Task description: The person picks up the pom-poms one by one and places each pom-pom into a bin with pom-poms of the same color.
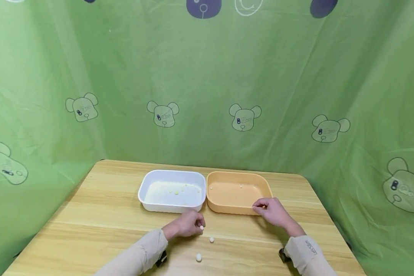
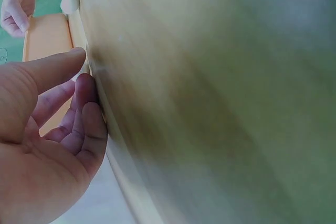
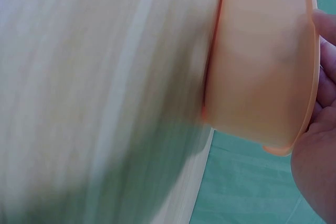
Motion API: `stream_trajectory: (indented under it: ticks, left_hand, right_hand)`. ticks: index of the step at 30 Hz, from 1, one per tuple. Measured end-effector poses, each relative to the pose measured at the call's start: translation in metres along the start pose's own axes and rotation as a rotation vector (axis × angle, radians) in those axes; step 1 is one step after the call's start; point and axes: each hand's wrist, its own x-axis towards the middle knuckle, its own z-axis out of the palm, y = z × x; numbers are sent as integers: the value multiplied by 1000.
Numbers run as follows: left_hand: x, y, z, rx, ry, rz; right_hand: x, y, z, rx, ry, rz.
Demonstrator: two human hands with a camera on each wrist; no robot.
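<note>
My left hand (image 1: 189,223) is low over the wooden table, its thumb and forefinger pinching a small white ball (image 1: 201,227). In the left wrist view the thumb (image 2: 68,64) and curled fingertips almost meet close to the table, the ball largely hidden. Two more white balls lie nearby, one (image 1: 212,240) just right of that hand and a larger one (image 1: 199,257) nearer the front. My right hand (image 1: 274,211) holds the near right rim of the orange tub (image 1: 227,209), thumb outside and fingers curled over the inner side.
Left of the orange tub, side by side with it, stands a white tub (image 1: 158,207) with several small yellowish bits inside. Two small pale balls, one of them here (image 1: 241,186), are in the orange tub. A green curtain (image 1: 207,145) hangs behind the wooden table (image 1: 100,214).
</note>
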Motion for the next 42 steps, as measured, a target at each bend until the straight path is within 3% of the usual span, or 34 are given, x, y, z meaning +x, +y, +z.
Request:
stream_trajectory:
  ticks: [8, 19, 29, 42]
  left_hand:
    - [-1, 0, 0, 10, -22, -1]
    - [1, 13, -12, -99, -60, -31]
    - [5, 33, -26, -108, -8, 43]
    - [17, 45, -51, -195, 48, 49]
  right_hand:
    - [0, 1, 1, -10, 8, -5]
    - [0, 1, 0, -3, 7, -7]
    - [0, 2, 0, 1, 0, -4]
    - [0, 2, 1, 0, 12, -9]
